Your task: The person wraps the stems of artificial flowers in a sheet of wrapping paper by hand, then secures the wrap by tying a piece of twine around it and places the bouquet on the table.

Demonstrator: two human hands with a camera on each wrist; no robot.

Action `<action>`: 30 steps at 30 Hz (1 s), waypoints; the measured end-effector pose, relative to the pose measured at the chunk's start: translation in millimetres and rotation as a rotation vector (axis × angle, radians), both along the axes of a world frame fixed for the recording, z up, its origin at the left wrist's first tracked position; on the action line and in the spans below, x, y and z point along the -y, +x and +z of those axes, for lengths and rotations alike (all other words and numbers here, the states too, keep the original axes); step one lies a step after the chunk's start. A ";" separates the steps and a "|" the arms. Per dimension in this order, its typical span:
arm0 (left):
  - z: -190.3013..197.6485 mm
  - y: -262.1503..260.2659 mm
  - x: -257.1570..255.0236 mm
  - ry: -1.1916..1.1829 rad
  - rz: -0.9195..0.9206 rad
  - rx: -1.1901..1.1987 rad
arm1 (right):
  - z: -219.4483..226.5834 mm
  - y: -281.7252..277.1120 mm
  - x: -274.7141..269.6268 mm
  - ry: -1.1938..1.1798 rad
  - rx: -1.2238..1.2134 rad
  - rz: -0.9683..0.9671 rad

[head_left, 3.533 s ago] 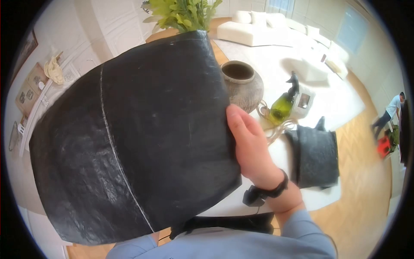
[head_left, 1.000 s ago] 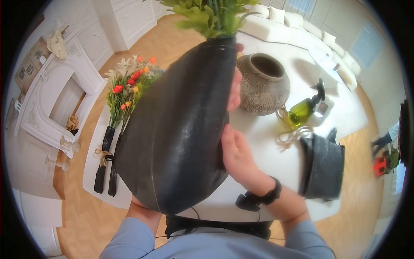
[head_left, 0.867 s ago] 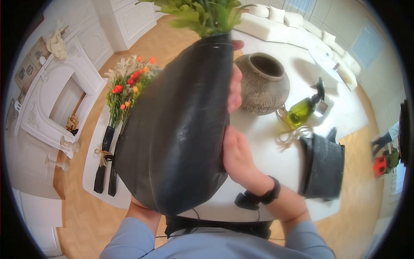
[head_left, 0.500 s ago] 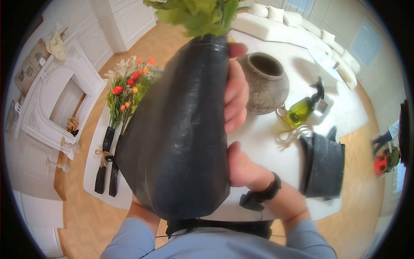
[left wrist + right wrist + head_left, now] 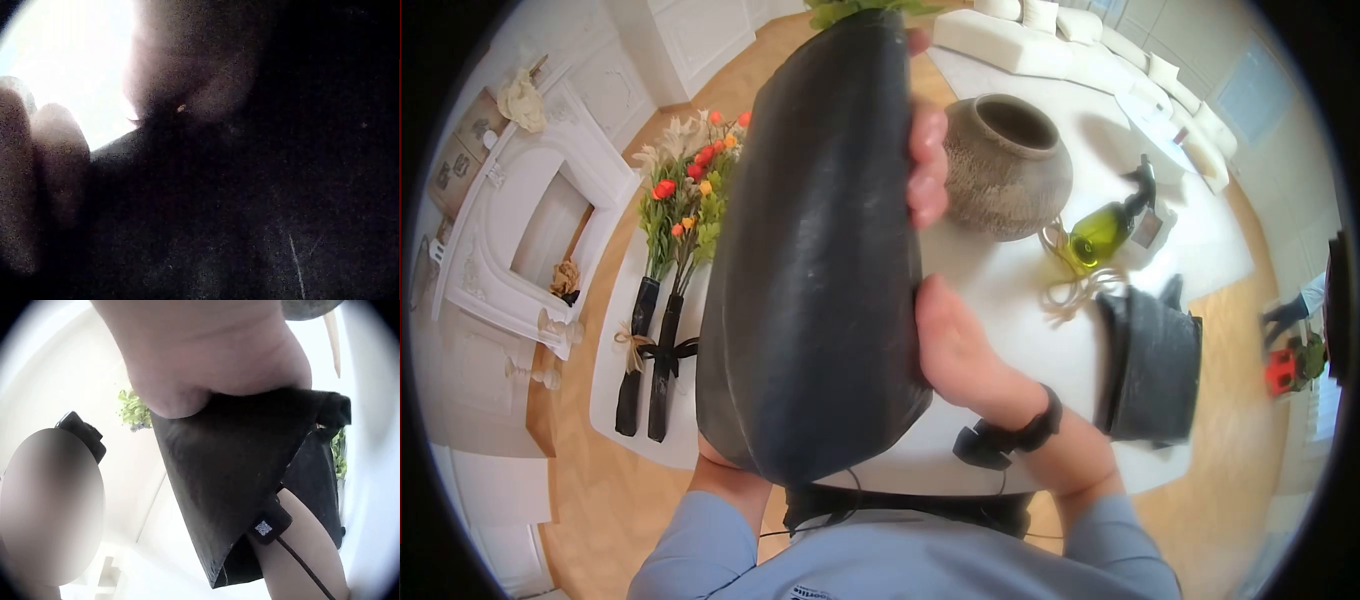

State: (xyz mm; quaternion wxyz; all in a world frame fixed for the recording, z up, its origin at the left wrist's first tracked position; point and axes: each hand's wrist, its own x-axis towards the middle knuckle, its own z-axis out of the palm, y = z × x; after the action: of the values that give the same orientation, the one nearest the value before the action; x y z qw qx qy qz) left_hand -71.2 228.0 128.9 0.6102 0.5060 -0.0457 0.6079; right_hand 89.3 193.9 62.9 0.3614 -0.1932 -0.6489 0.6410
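A sheet of black wrapping paper (image 5: 815,260) is folded round a bunch of green foliage (image 5: 870,12), whose leaves only just show at the top of the head view. My left forearm passes behind the wrap. The left hand (image 5: 927,165) holds the bundle from behind, its fingertips curled over the right edge; the palm is hidden. Lower on that edge, my right hand (image 5: 960,350) grips the paper, thumb side at the front and fingers out of sight behind. The right wrist view shows this hand on the black paper (image 5: 231,462); dark paper (image 5: 219,206) fills most of the left wrist view.
On the white table (image 5: 1000,440) lie two wrapped flower bouquets (image 5: 662,330) at left. To the right are a clay pot (image 5: 1010,165), a green spray bottle (image 5: 1105,230), loose twine (image 5: 1080,295) and a stack of black sheets (image 5: 1150,365). A person stands far right.
The broad paper sheet from earlier is now folded narrower round the foliage. Over the last half second the bundle rises slightly in view, and my right hand has shifted up along its edge.
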 end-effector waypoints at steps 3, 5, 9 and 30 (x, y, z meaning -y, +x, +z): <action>12.5 30.8 27.5 -0.188 0.108 0.201 | 4.2 2.1 -1.0 -0.119 -0.002 0.118; 8.7 16.6 16.0 -0.207 -0.039 0.197 | -10.9 3.9 -5.6 -0.234 0.014 0.298; -2.5 11.0 12.4 -0.154 -0.307 0.162 | -28.0 -0.5 -5.7 -0.326 -0.127 0.441; 10.4 25.0 22.8 -0.152 0.070 0.144 | 0.8 2.8 -1.4 -0.081 0.038 0.076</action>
State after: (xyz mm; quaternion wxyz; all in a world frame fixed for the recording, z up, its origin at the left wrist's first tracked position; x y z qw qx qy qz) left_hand -46.2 205.3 139.4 0.6203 0.4146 -0.0254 0.6654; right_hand 92.0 195.3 63.7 0.3161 -0.1949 -0.6363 0.6762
